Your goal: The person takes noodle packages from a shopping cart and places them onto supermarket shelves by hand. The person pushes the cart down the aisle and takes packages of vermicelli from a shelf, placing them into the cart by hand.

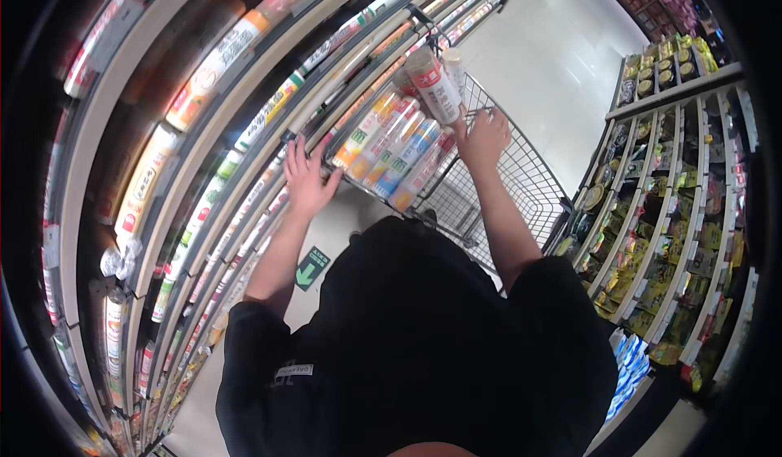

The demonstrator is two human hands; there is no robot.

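Observation:
My left hand (308,178) has its fingers spread at the front left corner of a wire shopping cart (529,168), beside the shelf; nothing shows in it. Near the cart's middle, my right hand (484,138) is raised with fingers apart, its thumb by the lower end of a white and clear package (434,90). Whether the thumb touches that package is unclear. Several long packages with orange, pink and blue labels (395,151) lie side by side between my hands at the cart's left part.
Long shelves of packaged goods (220,58) curve along the left. On the right stands a rack (660,204) of small yellow and green packets, jars (666,70) above. A green floor sign (312,268) with an arrow lies below my left hand.

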